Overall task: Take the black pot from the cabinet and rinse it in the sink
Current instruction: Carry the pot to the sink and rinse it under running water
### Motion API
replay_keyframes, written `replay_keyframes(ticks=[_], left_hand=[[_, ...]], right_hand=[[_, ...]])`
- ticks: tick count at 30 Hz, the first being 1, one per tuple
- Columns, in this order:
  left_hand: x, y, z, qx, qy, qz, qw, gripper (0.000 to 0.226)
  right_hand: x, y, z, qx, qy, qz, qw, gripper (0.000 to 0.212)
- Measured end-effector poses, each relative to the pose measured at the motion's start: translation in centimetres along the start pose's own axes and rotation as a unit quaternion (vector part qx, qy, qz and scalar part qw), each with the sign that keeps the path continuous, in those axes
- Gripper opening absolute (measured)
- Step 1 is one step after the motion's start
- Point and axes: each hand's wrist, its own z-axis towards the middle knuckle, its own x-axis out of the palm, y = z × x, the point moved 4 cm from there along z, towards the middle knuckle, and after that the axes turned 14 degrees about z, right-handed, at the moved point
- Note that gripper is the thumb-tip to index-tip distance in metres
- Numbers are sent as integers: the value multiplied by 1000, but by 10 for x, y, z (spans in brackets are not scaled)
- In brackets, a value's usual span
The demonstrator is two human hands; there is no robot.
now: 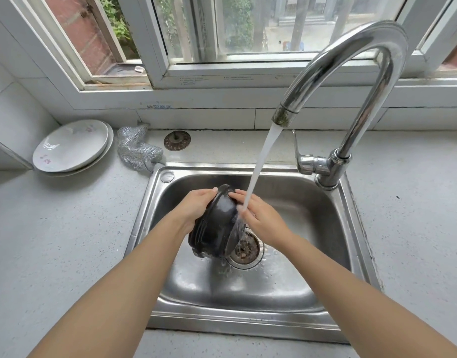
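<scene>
The black pot [217, 226] is tipped on its side over the steel sink [273, 285], its mouth turned right and down toward the drain [245, 249]. My left hand [193, 205] grips the pot's left wall and rim from behind. My right hand [261, 215] lies against the pot's rim and mouth with fingers fairly straight, right under the stream. Water [261, 166] runs from the chrome tap [351, 73] onto the rim and my right fingers. The pot's inside is hidden from me.
Two stacked white plates [72, 146] lean at the back left of the grey counter. A silver mesh scrubbing cloth [137, 148] and a loose round drain cover [177, 140] lie behind the sink. The tap's base [328, 174] stands at the sink's back right corner.
</scene>
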Motion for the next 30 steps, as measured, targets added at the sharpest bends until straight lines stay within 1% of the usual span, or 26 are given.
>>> replay_keyframes(ticks=[6, 10, 12, 16, 18, 20, 23, 26, 30], left_hand=[[-9, 3, -3, 26, -39, 61, 997, 34], [-8, 6, -6, 30, -37, 72, 996, 34], [-6, 6, -7, 34, -35, 70, 996, 34], [-6, 6, -5, 39, -48, 81, 995, 36], [-8, 7, -3, 34, -57, 68, 995, 36], [-10, 10, 0, 24, -78, 50, 995, 37], [-12, 19, 5, -5, -111, 14, 994, 40], [-10, 28, 6, -31, -131, -20, 991, 32], [-5, 35, 8, -56, -128, -60, 988, 27]], right_hand=[[6, 1, -1, 0, 1, 26, 1000, 40], [8, -5, 1, 66, 2, 105, 992, 40], [7, -3, -1, 80, -4, 140, 987, 37], [13, 0, -6, 61, -14, 138, 988, 44], [19, -2, -10, 49, -13, 139, 989, 46], [22, -4, -12, 47, -14, 168, 985, 46], [23, -10, -13, 79, -16, 220, 972, 47], [25, -24, -15, 112, 3, 215, 970, 47], [24, -39, -22, 155, 11, 218, 963, 49]])
